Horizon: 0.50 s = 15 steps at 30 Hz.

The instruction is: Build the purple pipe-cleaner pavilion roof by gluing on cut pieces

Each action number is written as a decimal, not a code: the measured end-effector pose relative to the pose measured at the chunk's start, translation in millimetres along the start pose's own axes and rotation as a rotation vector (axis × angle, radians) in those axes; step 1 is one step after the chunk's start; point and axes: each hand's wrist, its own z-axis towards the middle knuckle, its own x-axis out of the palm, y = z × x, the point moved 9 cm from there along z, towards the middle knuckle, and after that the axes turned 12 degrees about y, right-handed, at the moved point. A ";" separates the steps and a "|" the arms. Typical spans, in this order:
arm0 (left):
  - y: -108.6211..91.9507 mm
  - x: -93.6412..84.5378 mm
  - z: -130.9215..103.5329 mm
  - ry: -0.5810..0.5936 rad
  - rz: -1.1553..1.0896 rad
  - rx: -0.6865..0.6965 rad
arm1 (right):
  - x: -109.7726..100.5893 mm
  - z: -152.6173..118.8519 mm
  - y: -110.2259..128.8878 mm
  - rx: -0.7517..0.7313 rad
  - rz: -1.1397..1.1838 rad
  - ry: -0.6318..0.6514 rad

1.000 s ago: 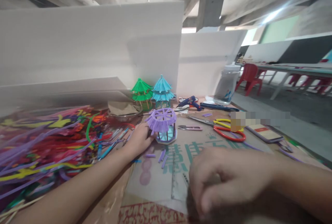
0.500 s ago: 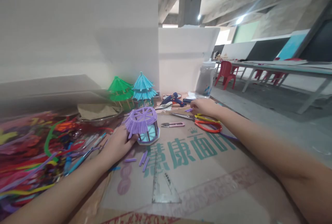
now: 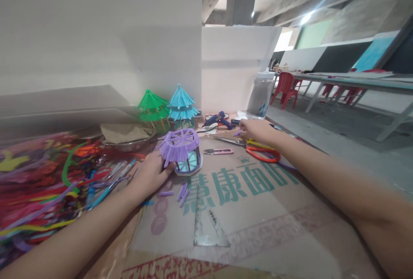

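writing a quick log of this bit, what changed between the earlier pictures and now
The right hand has moved forward, from near the set square to beyond the scissors; whether it grips anything is unclear. The view has turned right. The left hand still holds the purple model; scissors and set square look unmoved.
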 end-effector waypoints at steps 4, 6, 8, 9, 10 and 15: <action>-5.6 -2.9 -0.3 0.013 0.025 -0.004 | -9.5 -5.5 23.9 -0.043 0.144 0.038; -8.7 -5.7 -0.7 -0.001 0.021 0.010 | -4.3 -13.8 57.5 -0.174 0.235 0.134; -11.3 -8.0 -1.1 -0.018 0.012 0.030 | 4.6 -28.3 99.5 -0.367 0.400 0.276; -12.0 -8.6 -1.3 -0.022 0.011 0.037 | 7.0 -35.2 114.6 -0.402 0.386 0.304; -12.3 -8.8 -1.4 -0.025 0.012 0.040 | 8.0 -40.9 126.1 -0.417 0.342 0.310; -10.3 -7.3 -1.1 -0.016 -0.021 0.037 | -7.6 -46.5 131.4 -0.414 0.209 0.202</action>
